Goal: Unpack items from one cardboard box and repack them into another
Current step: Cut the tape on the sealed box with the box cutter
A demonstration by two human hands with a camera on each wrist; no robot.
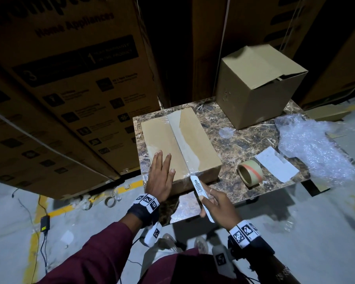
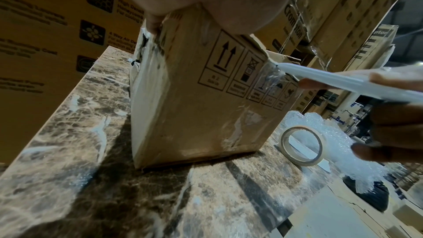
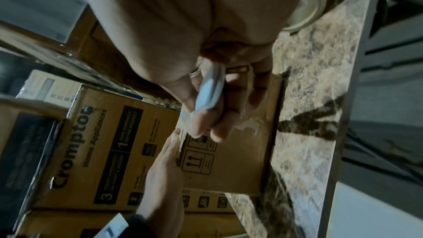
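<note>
Cardboard, taped box (image 1: 178,144): lies flat on the marbled desk (image 1: 244,144), near its left edge; clear tape runs along the centre seam.
Left hand (image 1: 161,177): fingers straight and spread, palm pressing flat on the near left part of the box top.
Right hand (image 1: 217,203): fingers curled round a white box cutter (image 1: 199,190); its tip meets the tape at the box's near edge.
Second box (image 1: 258,87): upright at the desk's far side, flaps loosely folded.
Also on desk: tape roll (image 1: 250,173), white paper (image 1: 277,167), bubble wrap (image 1: 314,148) at right.
</note>
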